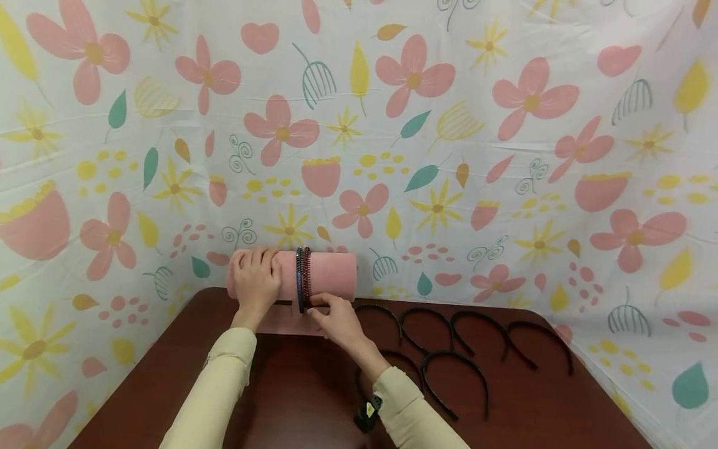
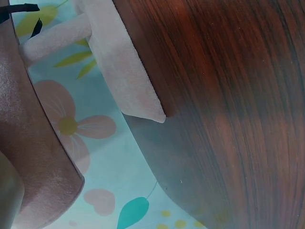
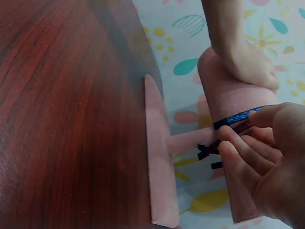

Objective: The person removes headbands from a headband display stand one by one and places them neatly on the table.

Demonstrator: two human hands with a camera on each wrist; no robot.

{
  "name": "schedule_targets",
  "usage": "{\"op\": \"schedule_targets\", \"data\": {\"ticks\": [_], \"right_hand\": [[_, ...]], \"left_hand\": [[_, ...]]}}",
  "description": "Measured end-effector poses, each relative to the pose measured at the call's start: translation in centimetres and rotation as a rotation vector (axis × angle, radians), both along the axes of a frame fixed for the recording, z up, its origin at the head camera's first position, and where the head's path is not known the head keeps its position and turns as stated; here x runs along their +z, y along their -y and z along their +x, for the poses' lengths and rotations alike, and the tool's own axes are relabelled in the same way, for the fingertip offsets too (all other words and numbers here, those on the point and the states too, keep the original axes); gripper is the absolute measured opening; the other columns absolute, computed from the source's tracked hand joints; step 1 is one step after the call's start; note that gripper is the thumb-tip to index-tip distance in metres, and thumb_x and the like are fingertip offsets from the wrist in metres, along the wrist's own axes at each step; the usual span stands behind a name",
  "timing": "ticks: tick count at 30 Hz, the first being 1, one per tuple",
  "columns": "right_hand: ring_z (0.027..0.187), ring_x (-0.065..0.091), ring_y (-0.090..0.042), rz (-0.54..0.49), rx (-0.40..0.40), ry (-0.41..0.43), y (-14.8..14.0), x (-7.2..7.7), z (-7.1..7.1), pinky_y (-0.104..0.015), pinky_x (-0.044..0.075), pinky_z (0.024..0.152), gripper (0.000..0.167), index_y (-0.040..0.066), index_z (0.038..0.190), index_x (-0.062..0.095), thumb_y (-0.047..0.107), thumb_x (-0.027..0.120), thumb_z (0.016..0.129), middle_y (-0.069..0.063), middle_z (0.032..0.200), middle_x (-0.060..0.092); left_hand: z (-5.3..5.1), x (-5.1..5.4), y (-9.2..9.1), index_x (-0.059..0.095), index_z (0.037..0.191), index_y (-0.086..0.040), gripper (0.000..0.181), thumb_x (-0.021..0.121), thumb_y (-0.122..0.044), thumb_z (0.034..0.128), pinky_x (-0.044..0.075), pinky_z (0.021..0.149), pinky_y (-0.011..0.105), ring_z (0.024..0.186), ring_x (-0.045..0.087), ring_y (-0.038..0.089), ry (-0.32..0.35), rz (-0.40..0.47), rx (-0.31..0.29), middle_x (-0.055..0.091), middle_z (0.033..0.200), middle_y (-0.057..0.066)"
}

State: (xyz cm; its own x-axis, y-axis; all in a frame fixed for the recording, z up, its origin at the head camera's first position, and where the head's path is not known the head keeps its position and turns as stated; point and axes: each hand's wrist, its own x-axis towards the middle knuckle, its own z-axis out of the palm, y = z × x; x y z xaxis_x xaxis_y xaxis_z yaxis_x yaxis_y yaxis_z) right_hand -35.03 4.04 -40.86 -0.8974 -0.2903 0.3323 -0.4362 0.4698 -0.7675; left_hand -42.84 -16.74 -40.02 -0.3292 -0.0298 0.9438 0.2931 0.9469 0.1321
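A pink velvet headband stand (image 1: 333, 274) has a horizontal roll above a flat base (image 2: 126, 71). My left hand (image 1: 258, 277) grips the left part of the roll, fingers over its top. Round the middle of the roll sit a blue headband (image 3: 236, 118) and, just right of it, a dark red beaded headband (image 1: 306, 274). With its thumb and fingers, my right hand (image 3: 281, 152) pinches the red headband near its lower end, below the roll's front. Dark headband tips show under the roll in the right wrist view. The left wrist view barely shows my left hand.
Several black headbands (image 1: 454, 353) lie in two rows on the brown table (image 1: 314, 386), right of the stand; my right forearm crosses above some. A floral cloth (image 1: 359, 149) hangs close behind the table.
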Motion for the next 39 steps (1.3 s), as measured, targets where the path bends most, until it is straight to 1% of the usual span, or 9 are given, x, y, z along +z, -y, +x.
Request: {"op": "schedule_targets", "data": {"ticks": [4,6,11,13,20,24,28,33,39], "right_hand": [[0.072,0.073,-0.031,-0.042,-0.013,0.000,0.6,-0.3,-0.2,-0.027,0.053,0.047,0.033,0.010,0.128,0.064,0.021,0.064,0.096,-0.011,0.123,0.068],[0.072,0.073,-0.030,-0.059,-0.023,-0.005,0.8,-0.4,-0.4,-0.026,0.053,0.048,0.032,0.011,0.126,0.065,0.021,0.065,0.096,-0.010,0.121,0.069],[0.066,0.071,-0.011,-0.077,-0.046,-0.029,1.1,-0.6,-0.6,-0.024,0.055,0.052,0.029,0.014,0.122,0.067,0.023,0.067,0.094,-0.008,0.115,0.071],[0.065,0.070,-0.008,-0.079,-0.060,-0.043,1.2,-0.6,-0.7,-0.023,0.055,0.055,0.028,0.014,0.120,0.068,0.022,0.067,0.094,-0.007,0.114,0.072],[0.065,0.073,-0.020,-0.053,-0.166,-0.120,1.4,-0.7,-0.8,-0.020,0.052,0.055,0.020,0.017,0.110,0.074,0.027,0.070,0.092,-0.001,0.103,0.076],[0.057,0.068,-0.009,-0.008,-0.235,-0.190,1.4,-0.6,-0.7,-0.024,0.053,0.060,0.016,0.020,0.105,0.075,0.028,0.070,0.092,0.003,0.098,0.076],[0.053,0.063,0.000,0.013,-0.261,-0.235,1.3,-0.6,-0.6,-0.032,0.057,0.069,0.016,0.020,0.105,0.075,0.028,0.069,0.093,0.003,0.097,0.076],[0.053,0.063,0.002,0.029,-0.273,-0.273,0.9,-0.6,-0.7,-0.035,0.058,0.073,0.016,0.019,0.106,0.074,0.027,0.069,0.093,0.002,0.098,0.076],[0.056,0.063,0.002,0.037,-0.287,-0.293,0.2,-0.7,-0.7,-0.033,0.057,0.068,0.015,0.019,0.104,0.075,0.027,0.071,0.092,0.002,0.097,0.076]], "left_hand": [[0.0,-0.1,0.2,0.072,0.105,-0.010,0.035,0.040,-0.026,0.1004,0.033,0.107,0.052,0.102,0.060,0.033,0.012,0.006,-0.005,0.067,0.106,0.012],[-0.1,0.0,0.2,0.071,0.105,-0.010,0.035,0.040,-0.026,0.1007,0.033,0.107,0.052,0.102,0.060,0.033,0.014,0.004,-0.006,0.067,0.106,0.012],[-0.3,0.2,0.0,0.071,0.105,-0.010,0.036,0.039,-0.026,0.1010,0.034,0.106,0.052,0.102,0.060,0.032,0.008,-0.002,-0.003,0.068,0.106,0.011],[-0.3,0.2,-0.1,0.071,0.106,-0.010,0.036,0.039,-0.026,0.1009,0.033,0.106,0.051,0.103,0.060,0.032,0.014,-0.003,-0.001,0.067,0.107,0.011],[-0.2,0.3,-0.3,0.071,0.106,-0.010,0.036,0.039,-0.026,0.1010,0.033,0.107,0.051,0.103,0.060,0.032,0.023,-0.002,-0.002,0.068,0.107,0.011],[-0.3,0.2,-0.3,0.071,0.105,-0.010,0.036,0.039,-0.026,0.1006,0.034,0.106,0.051,0.102,0.060,0.032,0.015,0.000,-0.005,0.068,0.106,0.011],[-0.2,0.1,-0.2,0.071,0.105,-0.010,0.036,0.039,-0.027,0.1007,0.034,0.106,0.051,0.102,0.060,0.032,0.006,0.008,-0.007,0.068,0.106,0.011],[0.0,0.1,-0.1,0.071,0.104,-0.010,0.036,0.040,-0.026,0.1001,0.034,0.105,0.052,0.101,0.061,0.032,-0.001,0.009,-0.011,0.068,0.105,0.011],[0.2,0.1,0.1,0.071,0.105,-0.009,0.037,0.038,-0.025,0.1003,0.034,0.106,0.053,0.103,0.060,0.033,0.031,0.006,-0.006,0.068,0.107,0.012]]}}
